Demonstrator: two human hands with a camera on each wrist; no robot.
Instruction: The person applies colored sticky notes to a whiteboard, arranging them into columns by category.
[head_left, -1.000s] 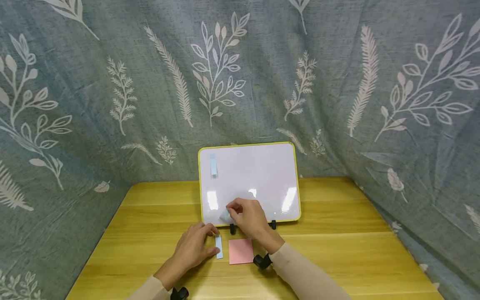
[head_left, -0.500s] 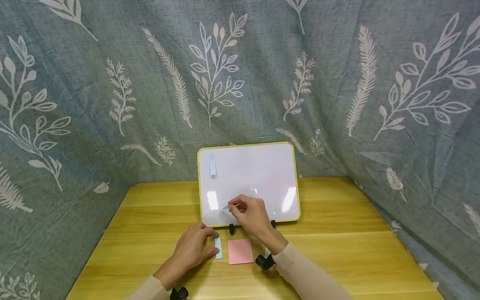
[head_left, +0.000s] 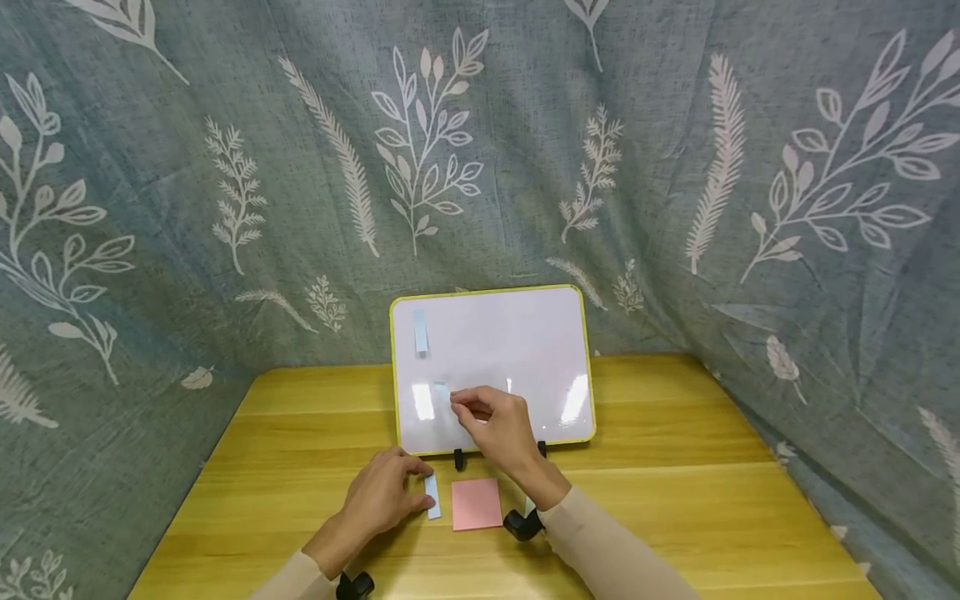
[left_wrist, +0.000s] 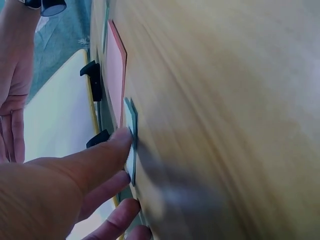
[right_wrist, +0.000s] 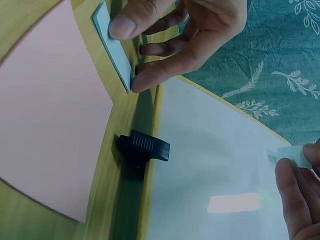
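Blue slip (right_wrist: 291, 156), likely feather-light, limp and best held by one end, is pinched by right hand (head_left: 497, 427), lower center, while left hand (head_left: 381, 492) loosely presses blue pad (head_left: 432, 495).

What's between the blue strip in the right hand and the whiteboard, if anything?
Nothing visible. The right hand pinches the blue strip just in front of the whiteboard; whether they touch is unclear. The posted strip is higher, the black supports at the whiteboard's bottom edge.
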